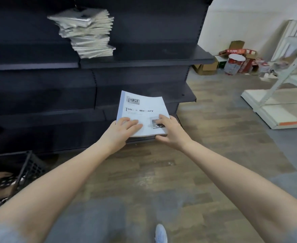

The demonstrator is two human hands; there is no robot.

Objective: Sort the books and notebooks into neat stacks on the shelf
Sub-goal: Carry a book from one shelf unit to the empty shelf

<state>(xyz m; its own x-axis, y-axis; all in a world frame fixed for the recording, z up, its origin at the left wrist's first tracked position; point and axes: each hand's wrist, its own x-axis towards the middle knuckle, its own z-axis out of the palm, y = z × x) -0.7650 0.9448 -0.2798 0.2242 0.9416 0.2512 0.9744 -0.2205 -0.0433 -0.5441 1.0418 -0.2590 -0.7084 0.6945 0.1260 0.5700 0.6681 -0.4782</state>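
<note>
A thin white book (142, 109) with a title printed on its cover is held in front of the dark shelving unit (144, 58), at the height of its lower shelves. My left hand (121, 130) grips its near left corner, fingers spread on the cover. My right hand (168, 130) grips the near right corner, fingers on top and thumb underneath. Higher up, a tall, uneven stack of white books (88, 32) stands on an upper shelf, its layers twisted out of line.
A black plastic crate (21, 172) with dark items sits on the floor at the lower left. Cardboard boxes and a bucket (235, 62) are piled by the far wall. A white dismantled shelf frame (281, 106) lies at the right. Wooden floor lies between.
</note>
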